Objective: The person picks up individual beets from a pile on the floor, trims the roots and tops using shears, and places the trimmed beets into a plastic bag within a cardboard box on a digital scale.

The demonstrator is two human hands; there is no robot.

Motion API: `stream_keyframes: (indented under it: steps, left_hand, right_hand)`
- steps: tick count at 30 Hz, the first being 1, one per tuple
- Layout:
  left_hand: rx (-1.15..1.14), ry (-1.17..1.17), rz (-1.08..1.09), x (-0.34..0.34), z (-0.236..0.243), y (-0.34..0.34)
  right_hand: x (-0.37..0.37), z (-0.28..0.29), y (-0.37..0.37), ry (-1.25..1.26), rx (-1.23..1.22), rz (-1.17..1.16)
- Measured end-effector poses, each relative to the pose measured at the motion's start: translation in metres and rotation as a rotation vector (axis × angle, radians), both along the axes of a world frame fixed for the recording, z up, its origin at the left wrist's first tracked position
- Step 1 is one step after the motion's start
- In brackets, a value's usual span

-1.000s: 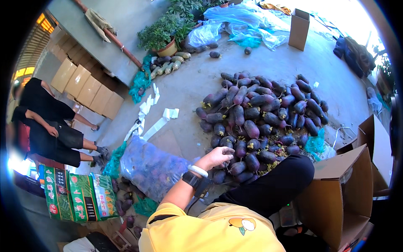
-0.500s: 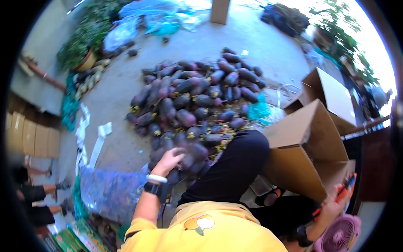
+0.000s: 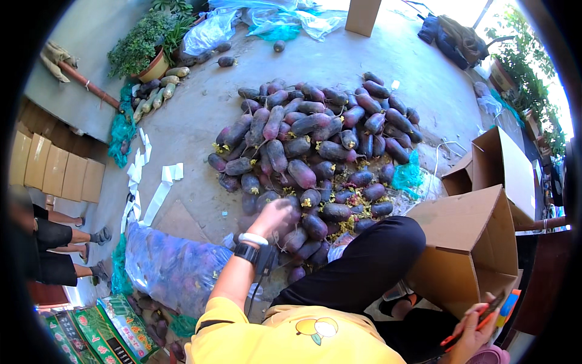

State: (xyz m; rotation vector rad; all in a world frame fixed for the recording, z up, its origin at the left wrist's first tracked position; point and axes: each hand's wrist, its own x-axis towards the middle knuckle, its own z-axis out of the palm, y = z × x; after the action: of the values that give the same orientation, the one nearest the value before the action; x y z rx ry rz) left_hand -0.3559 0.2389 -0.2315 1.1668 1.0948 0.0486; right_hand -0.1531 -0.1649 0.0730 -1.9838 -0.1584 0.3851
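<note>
Left hand [image 3: 276,215] blurs over the dark radishes [image 3: 301,174]; we cannot tell its opening or grip. Right hand [image 3: 473,330] grips a red-and-black tool [image 3: 492,306]. We note many radishes loose on the floor [image 3: 200,115], one plastic bag [image 3: 182,258] already bulging nearby.

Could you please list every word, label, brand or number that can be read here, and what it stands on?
Green bags: large printed characters, left uncopied here; their finer print is too small to read.
Shirt: a fruit picture, no words seen.
Watch: nothing legible.
Near box: no readable print.
</note>
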Motion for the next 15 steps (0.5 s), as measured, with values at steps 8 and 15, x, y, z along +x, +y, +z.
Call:
stream_keyframes:
  steps: [8, 15]
  left_hand:
    - [0.041, 0.152, 0.465, 0.088, -0.087, 0.071]
    - [0.142, 0.629, 0.251, 0.14, -0.148, 0.085]
  right_hand:
    - [-0.009, -0.039, 0.073, 0.278, 0.055, 0.277]
    - [-0.004, -0.057, 0.08, 0.425, 0.113, 0.272]
